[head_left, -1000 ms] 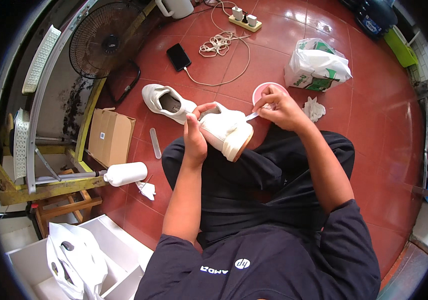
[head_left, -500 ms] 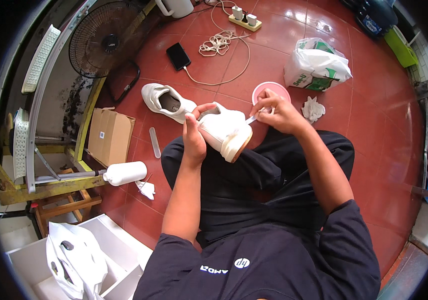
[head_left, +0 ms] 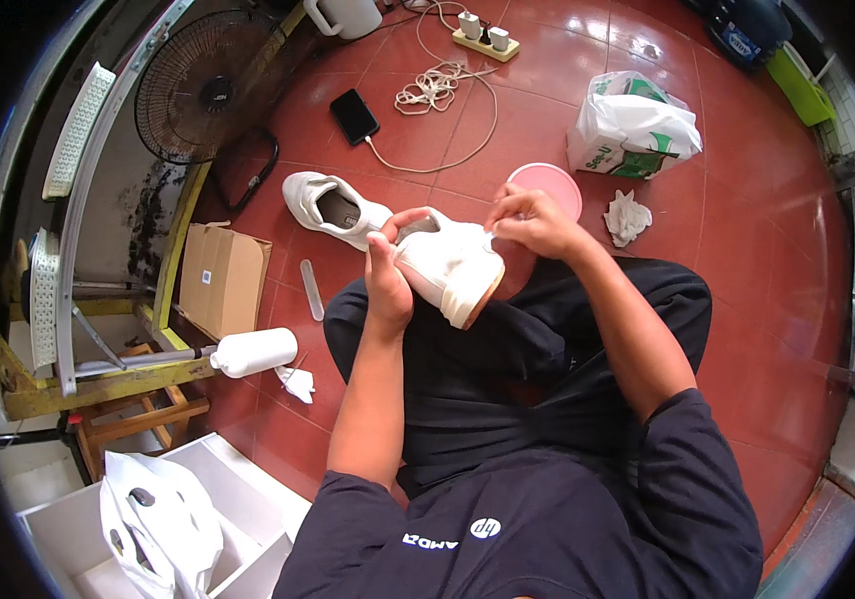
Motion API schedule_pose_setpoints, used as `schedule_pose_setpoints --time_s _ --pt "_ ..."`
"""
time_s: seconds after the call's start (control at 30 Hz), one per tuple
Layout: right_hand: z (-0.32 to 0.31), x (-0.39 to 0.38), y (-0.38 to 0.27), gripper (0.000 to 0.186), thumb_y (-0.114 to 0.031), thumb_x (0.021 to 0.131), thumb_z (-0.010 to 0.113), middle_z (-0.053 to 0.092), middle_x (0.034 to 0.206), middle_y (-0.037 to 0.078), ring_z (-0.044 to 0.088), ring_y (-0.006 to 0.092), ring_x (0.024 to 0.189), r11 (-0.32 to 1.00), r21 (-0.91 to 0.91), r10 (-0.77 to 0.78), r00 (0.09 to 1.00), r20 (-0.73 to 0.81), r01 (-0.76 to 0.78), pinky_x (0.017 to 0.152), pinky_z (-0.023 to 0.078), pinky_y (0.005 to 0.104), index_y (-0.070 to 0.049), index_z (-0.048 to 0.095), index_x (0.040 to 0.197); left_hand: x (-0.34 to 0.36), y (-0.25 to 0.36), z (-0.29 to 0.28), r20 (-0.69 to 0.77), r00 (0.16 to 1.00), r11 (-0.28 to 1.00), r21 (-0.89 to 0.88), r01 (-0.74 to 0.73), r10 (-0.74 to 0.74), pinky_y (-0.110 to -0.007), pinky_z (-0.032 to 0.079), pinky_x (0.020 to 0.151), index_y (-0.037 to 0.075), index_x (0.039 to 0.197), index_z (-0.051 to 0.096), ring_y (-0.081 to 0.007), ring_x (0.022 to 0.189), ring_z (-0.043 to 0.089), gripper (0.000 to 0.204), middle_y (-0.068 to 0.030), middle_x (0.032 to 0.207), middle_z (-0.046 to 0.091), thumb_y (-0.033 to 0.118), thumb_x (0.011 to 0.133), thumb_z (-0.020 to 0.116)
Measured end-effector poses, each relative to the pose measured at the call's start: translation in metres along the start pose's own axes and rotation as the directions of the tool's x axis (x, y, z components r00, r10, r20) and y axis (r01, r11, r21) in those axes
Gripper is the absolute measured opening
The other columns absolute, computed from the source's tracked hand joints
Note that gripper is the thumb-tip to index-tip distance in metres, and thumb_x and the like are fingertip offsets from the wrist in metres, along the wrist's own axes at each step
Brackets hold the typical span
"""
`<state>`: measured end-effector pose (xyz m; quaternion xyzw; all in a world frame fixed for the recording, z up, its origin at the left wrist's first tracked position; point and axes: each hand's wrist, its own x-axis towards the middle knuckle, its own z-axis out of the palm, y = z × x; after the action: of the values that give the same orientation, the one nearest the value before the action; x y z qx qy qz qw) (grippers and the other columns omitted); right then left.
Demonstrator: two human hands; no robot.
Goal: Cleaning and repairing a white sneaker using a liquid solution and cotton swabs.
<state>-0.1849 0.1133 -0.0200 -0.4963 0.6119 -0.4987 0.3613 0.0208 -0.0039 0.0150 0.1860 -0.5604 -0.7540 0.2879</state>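
Observation:
My left hand (head_left: 388,280) is closed on a white shoe (head_left: 439,265), thumb on the near side, holding it tilted above my lap with its brown sole edge toward me. Against the shoe's right side, my right hand (head_left: 537,226) pinches a slim pale tool (head_left: 488,240). Most of that tool is covered by my fingers, so its kind is unclear. The matching white shoe (head_left: 333,210) rests on the red tiled floor just beyond my left hand. Behind my right hand lies a round pink lid or shallow dish (head_left: 553,187).
Beyond are a phone (head_left: 355,116) on a cable, a power strip (head_left: 485,44) and a fan (head_left: 213,95). At right stand a plastic bag (head_left: 637,128) and crumpled tissue (head_left: 627,219). At left are a cardboard box (head_left: 223,280), white bottle (head_left: 255,351), clear strip (head_left: 311,290) and white bin (head_left: 248,479).
My right hand has shifted slightly left and closer over the shoe, and less of the pale tool shows. My left hand and the shoe have barely moved.

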Motion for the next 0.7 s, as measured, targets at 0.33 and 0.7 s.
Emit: schedule_pose_setpoints --time_s 0.33,0.7 --pt "-0.013 0.017 -0.022 0.015 -0.014 0.073 0.066 0.051 0.084 0.005 0.050 0.0173 0.081 0.975 -0.221 -0.058 0.993 -0.099 0.035 0.075 0.040 0.0301 -0.006 0.073 0.084 0.003 0.004 0.005 0.002 0.999 0.999 -0.014 0.032 -0.032 -0.034 0.047 0.092 -0.004 0.122 0.050 -0.0224 0.104 0.060 0.091 -0.0147 0.112 0.061 0.077 0.087 0.028" --pt "-0.008 0.019 -0.057 0.018 -0.022 0.071 0.067 0.055 0.089 0.008 0.059 0.0269 0.088 0.833 -0.541 -0.165 0.985 -0.048 0.113 0.078 0.045 0.0379 -0.011 0.073 0.084 0.002 0.002 0.003 0.012 0.998 0.997 -0.044 0.059 -0.058 -0.034 0.047 0.092 -0.004 0.126 0.047 -0.0219 0.103 0.061 0.096 -0.0142 0.112 0.061 0.080 0.083 0.031"
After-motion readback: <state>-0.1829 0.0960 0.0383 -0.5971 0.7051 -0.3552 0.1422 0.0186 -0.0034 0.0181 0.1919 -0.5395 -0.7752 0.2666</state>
